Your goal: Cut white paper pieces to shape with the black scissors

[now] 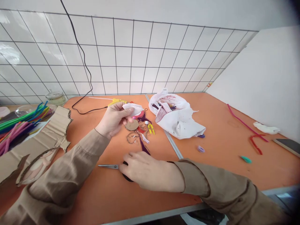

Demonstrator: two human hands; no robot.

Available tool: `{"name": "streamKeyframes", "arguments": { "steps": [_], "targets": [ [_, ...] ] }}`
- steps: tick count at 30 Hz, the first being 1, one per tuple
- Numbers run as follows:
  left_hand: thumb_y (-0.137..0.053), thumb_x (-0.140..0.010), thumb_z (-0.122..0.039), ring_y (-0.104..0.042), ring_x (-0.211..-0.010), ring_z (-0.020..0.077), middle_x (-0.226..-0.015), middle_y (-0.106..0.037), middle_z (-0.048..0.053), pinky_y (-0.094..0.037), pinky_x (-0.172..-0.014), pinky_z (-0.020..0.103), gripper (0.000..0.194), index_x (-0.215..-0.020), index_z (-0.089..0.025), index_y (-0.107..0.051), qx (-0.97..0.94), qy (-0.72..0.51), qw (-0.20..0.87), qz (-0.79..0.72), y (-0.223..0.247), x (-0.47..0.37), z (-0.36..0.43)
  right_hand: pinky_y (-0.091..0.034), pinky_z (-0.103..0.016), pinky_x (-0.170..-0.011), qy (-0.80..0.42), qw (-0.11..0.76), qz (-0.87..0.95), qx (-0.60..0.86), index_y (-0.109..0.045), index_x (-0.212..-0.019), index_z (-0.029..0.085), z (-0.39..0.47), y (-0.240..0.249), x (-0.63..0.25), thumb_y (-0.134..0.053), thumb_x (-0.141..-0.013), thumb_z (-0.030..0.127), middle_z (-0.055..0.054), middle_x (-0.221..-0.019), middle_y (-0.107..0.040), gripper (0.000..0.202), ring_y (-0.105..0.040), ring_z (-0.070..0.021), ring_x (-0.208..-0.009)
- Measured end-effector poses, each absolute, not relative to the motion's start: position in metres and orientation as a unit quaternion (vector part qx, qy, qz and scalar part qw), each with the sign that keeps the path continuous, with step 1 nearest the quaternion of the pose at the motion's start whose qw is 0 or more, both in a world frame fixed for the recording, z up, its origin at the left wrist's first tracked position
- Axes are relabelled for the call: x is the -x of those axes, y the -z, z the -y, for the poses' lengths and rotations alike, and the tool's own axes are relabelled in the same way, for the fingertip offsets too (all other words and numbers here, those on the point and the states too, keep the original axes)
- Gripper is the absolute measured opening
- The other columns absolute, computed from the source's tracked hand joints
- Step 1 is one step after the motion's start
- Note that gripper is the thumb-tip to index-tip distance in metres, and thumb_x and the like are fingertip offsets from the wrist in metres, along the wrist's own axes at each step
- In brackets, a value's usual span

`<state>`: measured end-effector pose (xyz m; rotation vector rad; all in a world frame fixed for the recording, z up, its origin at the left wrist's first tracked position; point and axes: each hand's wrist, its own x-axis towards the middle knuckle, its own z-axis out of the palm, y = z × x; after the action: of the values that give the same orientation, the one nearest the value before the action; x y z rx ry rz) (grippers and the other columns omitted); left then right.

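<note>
My left hand (114, 119) is raised over the table and pinches a folded white piece of cloth or paper (134, 109) between thumb and fingers. Low over the table front, my right hand (140, 170) has its fingers curled on the black handles of a pair of scissors (109, 166), whose blades point left. Beyond it lies a small heap: a round cardboard disc (131, 125), dark purple yarn (143, 145), a yellow U-shaped piece (151, 128) and thin scraps. A yellow glue gun (116, 102) lies partly behind my left hand.
A white cloth bag (180, 120) stands at centre back. Cut cardboard (47, 131) and coloured pipe cleaners (23, 120) lie left, near a glass jar (55, 97). A black cable (82, 53) hangs down the tiled wall. A red bent strip (254, 145) and dark phone-like object (288, 146) lie right.
</note>
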<state>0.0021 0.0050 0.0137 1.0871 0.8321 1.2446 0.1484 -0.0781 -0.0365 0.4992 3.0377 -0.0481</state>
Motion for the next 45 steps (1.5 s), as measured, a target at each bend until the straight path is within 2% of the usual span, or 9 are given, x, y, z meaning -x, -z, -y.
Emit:
{"name": "streamKeyframes", "arguments": {
  "steps": [3,7,13,18,25,33,38,41,45],
  "targets": [
    [-0.076,-0.070,-0.007,-0.058,-0.043,0.0057,-0.063,-0.070,0.005,-0.039,-0.036,0.012,0.007,-0.072,-0.008,-0.069,-0.457,-0.528,0.618,-0.362,-0.017,-0.002,-0.002,-0.028,-0.031,-0.053,0.004,0.024,-0.988,-0.152,-0.059,-0.094,0.011,0.076,0.038,-0.149,-0.050,-0.087,0.004,-0.007,-0.079,-0.059,0.013,-0.055,-0.0194,-0.071],
    [-0.070,-0.075,-0.005,-0.071,-0.064,0.0113,-0.074,-0.075,0.009,-0.055,-0.058,0.014,0.003,-0.074,-0.008,-0.070,-0.439,-0.523,0.635,-0.361,-0.019,-0.003,0.001,-0.029,-0.032,-0.053,-0.010,0.038,-0.986,-0.164,-0.059,-0.096,0.011,0.076,0.035,-0.151,-0.051,-0.085,0.001,-0.006,-0.077,-0.060,0.016,-0.056,-0.0190,-0.070],
    [-0.079,-0.067,-0.009,-0.074,-0.078,0.0151,-0.081,-0.077,0.008,-0.059,-0.072,0.019,0.010,-0.077,-0.011,-0.076,-0.473,-0.510,0.652,-0.302,-0.013,-0.005,0.004,-0.032,-0.032,-0.053,-0.012,0.051,-0.986,-0.158,-0.061,-0.093,0.010,0.075,0.035,-0.151,-0.051,-0.087,0.003,-0.009,-0.082,-0.062,0.013,-0.060,-0.0204,-0.075],
    [-0.082,-0.065,-0.014,-0.072,-0.073,0.0137,-0.075,-0.076,0.008,-0.057,-0.067,0.017,0.011,-0.076,-0.011,-0.079,-0.488,-0.504,0.641,-0.313,-0.011,-0.006,0.005,-0.030,-0.032,-0.052,-0.010,0.069,-0.986,-0.149,-0.063,-0.092,0.011,0.072,0.029,-0.152,-0.050,-0.086,0.002,-0.009,-0.083,-0.063,0.017,-0.059,-0.0187,-0.071],
    [-0.080,-0.068,-0.015,-0.067,-0.058,0.0104,-0.064,-0.072,0.007,-0.052,-0.052,0.013,0.007,-0.071,-0.010,-0.077,-0.472,-0.515,0.637,-0.325,-0.013,-0.004,0.002,-0.020,-0.031,-0.046,0.009,0.110,-0.984,-0.139,-0.062,-0.092,0.014,0.065,0.013,-0.160,-0.056,-0.088,0.015,-0.004,-0.077,-0.065,0.008,-0.054,-0.0151,-0.058],
    [-0.079,-0.069,-0.008,-0.070,-0.067,0.0108,-0.074,-0.072,0.005,-0.056,-0.062,0.016,0.008,-0.074,-0.009,-0.073,-0.437,-0.561,0.624,-0.325,-0.015,-0.003,0.002,-0.023,-0.031,-0.054,0.031,0.092,-0.986,-0.132,-0.061,-0.096,0.015,0.059,0.010,-0.164,-0.050,-0.092,0.011,-0.005,-0.079,-0.065,0.013,-0.058,-0.0171,-0.071],
    [-0.084,-0.065,-0.013,-0.070,-0.067,0.0104,-0.074,-0.071,0.004,-0.055,-0.061,0.016,0.013,-0.072,-0.010,-0.074,-0.448,-0.561,0.614,-0.328,-0.017,-0.002,0.001,-0.029,-0.030,-0.058,0.062,0.097,-0.982,-0.148,-0.064,-0.109,0.016,0.058,0.016,-0.157,-0.056,-0.086,0.009,-0.007,-0.085,-0.066,0.026,-0.061,-0.0198,-0.080],
    [-0.085,-0.063,-0.015,-0.068,-0.061,0.0096,-0.070,-0.070,0.004,-0.052,-0.055,0.016,0.014,-0.071,-0.010,-0.074,-0.444,-0.565,0.609,-0.335,-0.017,0.001,-0.001,-0.031,-0.030,-0.061,0.080,0.100,-0.981,-0.149,-0.065,-0.116,0.018,0.054,0.013,-0.156,-0.055,-0.091,0.017,-0.007,-0.087,-0.066,0.027,-0.060,-0.0201,-0.081],
    [-0.084,-0.061,-0.016,-0.062,-0.052,0.0077,-0.063,-0.068,0.003,-0.045,-0.046,0.015,0.015,-0.069,-0.011,-0.073,-0.444,-0.570,0.604,-0.335,-0.017,0.004,-0.003,-0.032,-0.029,-0.061,0.124,0.097,-0.976,-0.149,-0.069,-0.108,0.019,0.043,0.005,-0.158,-0.063,-0.090,0.031,-0.006,-0.091,-0.066,0.023,-0.057,-0.0180,-0.078]
  ]
}}
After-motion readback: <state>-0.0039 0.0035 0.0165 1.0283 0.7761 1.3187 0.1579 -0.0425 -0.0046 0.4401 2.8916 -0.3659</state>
